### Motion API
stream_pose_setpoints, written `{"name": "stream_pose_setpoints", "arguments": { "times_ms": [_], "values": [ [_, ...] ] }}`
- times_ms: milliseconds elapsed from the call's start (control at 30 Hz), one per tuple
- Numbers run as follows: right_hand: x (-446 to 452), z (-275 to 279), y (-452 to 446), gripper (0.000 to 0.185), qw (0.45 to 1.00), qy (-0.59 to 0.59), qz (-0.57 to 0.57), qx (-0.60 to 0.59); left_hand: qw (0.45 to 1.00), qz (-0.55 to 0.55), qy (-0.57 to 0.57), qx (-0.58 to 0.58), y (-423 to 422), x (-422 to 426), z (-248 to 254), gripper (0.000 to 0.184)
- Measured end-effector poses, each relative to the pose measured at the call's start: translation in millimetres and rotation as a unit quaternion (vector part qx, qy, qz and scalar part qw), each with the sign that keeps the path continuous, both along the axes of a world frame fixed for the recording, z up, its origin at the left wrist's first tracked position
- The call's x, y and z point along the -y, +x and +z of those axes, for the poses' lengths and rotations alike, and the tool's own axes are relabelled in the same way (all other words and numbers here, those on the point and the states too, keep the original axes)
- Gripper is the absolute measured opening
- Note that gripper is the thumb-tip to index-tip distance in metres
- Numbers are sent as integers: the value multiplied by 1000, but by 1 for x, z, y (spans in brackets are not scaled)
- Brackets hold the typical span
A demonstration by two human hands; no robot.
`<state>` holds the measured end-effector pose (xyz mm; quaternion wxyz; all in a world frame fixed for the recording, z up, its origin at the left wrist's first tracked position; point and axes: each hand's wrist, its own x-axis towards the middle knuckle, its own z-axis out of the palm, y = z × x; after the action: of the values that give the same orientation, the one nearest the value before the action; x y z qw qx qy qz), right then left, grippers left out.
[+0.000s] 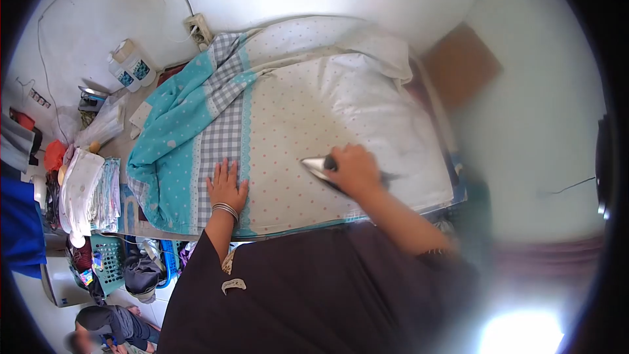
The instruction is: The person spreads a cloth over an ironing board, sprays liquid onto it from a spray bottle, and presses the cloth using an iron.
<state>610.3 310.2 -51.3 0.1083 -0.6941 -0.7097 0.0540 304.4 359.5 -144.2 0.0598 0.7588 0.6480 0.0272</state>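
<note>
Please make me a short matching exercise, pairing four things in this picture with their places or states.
1. Iron
2. Left hand
3. White jugs
4. Folded fabrics

A. Standing near the wall socket
B. Piled in a stack
C. Held in the right hand
D. Resting on the patterned cloth

Pairs: 1-C, 2-D, 3-A, 4-B

Right hand (356, 170): curled round the iron (316, 164), on the cream dotted part of the cloth (282, 134).
Left hand (226, 190): spread flat by the grey checked band, near the surface's (137, 98) front edge.
White bottles (140, 69): far left corner.
Folded stack (81, 187): front left corner.
</note>
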Motion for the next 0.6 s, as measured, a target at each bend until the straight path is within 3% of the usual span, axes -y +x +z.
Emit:
{"name": "stream_pose_setpoints", "arguments": {
  "times_ms": [33, 233, 600],
  "values": [
    [-3, 7, 9, 31, 998, -47, -45, 20, 1000, 1, 2, 3, 0, 0, 1, 60],
    [-5, 1, 57, 36, 983, -67, -153, 72, 1000, 3, 8, 17, 1, -2, 5, 60],
    [-20, -1, 70, 35, 969, -50, -233, 69, 999, 1, 23, 37, -1, -5, 2, 60]
  ]
}}
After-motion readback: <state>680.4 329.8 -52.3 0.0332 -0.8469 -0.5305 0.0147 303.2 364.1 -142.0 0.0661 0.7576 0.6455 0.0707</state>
